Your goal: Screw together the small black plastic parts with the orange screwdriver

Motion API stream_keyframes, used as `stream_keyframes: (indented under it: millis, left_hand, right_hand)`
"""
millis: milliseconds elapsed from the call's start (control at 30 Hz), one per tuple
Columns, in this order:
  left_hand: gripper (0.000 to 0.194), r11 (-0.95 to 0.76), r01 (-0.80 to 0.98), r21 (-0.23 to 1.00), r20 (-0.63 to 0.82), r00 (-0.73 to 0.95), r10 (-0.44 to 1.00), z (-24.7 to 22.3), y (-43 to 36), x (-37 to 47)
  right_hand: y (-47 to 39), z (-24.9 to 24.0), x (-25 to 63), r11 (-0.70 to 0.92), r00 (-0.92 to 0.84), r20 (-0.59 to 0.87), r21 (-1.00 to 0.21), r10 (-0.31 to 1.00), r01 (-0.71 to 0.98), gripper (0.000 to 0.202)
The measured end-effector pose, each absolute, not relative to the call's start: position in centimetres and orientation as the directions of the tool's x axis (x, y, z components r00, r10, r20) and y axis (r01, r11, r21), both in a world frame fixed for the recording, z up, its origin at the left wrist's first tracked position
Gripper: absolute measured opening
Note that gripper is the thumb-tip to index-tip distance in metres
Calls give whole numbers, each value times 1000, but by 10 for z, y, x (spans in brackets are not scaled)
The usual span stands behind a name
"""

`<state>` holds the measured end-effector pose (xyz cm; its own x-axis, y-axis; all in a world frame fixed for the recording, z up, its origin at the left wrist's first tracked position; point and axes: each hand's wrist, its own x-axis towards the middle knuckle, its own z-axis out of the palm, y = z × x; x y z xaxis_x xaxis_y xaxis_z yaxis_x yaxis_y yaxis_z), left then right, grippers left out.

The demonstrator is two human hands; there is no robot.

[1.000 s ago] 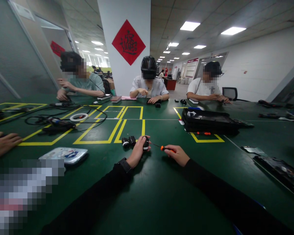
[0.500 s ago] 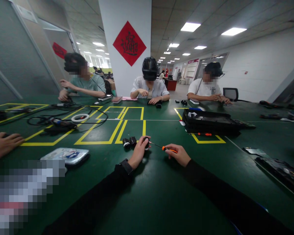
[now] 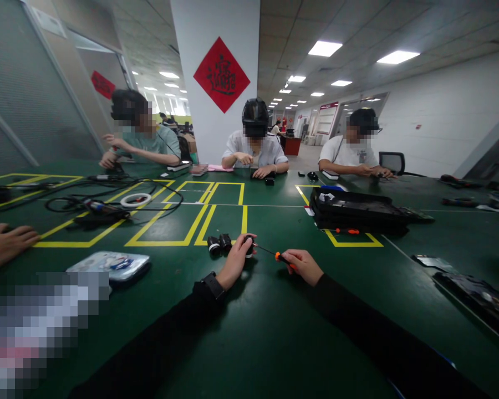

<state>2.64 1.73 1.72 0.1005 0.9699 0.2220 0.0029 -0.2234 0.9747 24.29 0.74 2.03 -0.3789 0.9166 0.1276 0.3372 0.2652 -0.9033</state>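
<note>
My left hand (image 3: 234, 262) is closed around a small black and white cylindrical part (image 3: 249, 247), held just above the green table (image 3: 249, 343). A screwdriver (image 3: 279, 256) with an orange and black handle is gripped in my right hand (image 3: 303, 266). Its thin shaft points left, and the tip meets the part at my left fingers; whether it sits in a screw is too small to tell. Beside my left hand, two similar black and white cylindrical parts (image 3: 219, 244) stand together on the table.
A phone in a clear case (image 3: 122, 265) lies left, near another person's hand (image 3: 9, 244). Black cables and a white ring (image 3: 135, 200) are further back. Black trays (image 3: 353, 208) and an orange screwdriver (image 3: 351, 231) lie right, opened electronics (image 3: 478, 293) far right. Several people sit opposite.
The screwdriver's handle has turned a little in my right hand, and those fingers have shifted slightly. My left hand keeps its hold on the part. The view has moved slightly.
</note>
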Motion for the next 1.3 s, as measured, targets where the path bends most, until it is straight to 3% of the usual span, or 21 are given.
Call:
stream_keyframes:
  millis: [433, 767, 1067, 1167, 1300]
  left_hand:
    - [33, -222, -30, 975, 224, 97, 970, 16, 17, 27]
    - [34, -209, -45, 977, 212, 75, 974, 16, 16, 28]
    - [33, -227, 15, 974, 226, 44, 973, 14, 17, 30]
    - [33, -230, 26, 973, 228, 54, 972, 13, 16, 29]
    - [32, -241, 82, 967, 238, 48, 970, 11, 17, 28]
  right_hand:
    - [6, 21, 243, 245, -381, 105, -908, 919, 340, 37]
    - [7, 18, 242, 407, -256, 329, -836, 909, 368, 26]
    - [4, 20, 240, 304, -305, 212, -905, 929, 298, 30]
    - [2, 20, 238, 312, -274, 237, -909, 932, 277, 33]
    - [0, 21, 236, 378, -200, 332, -881, 922, 283, 21]
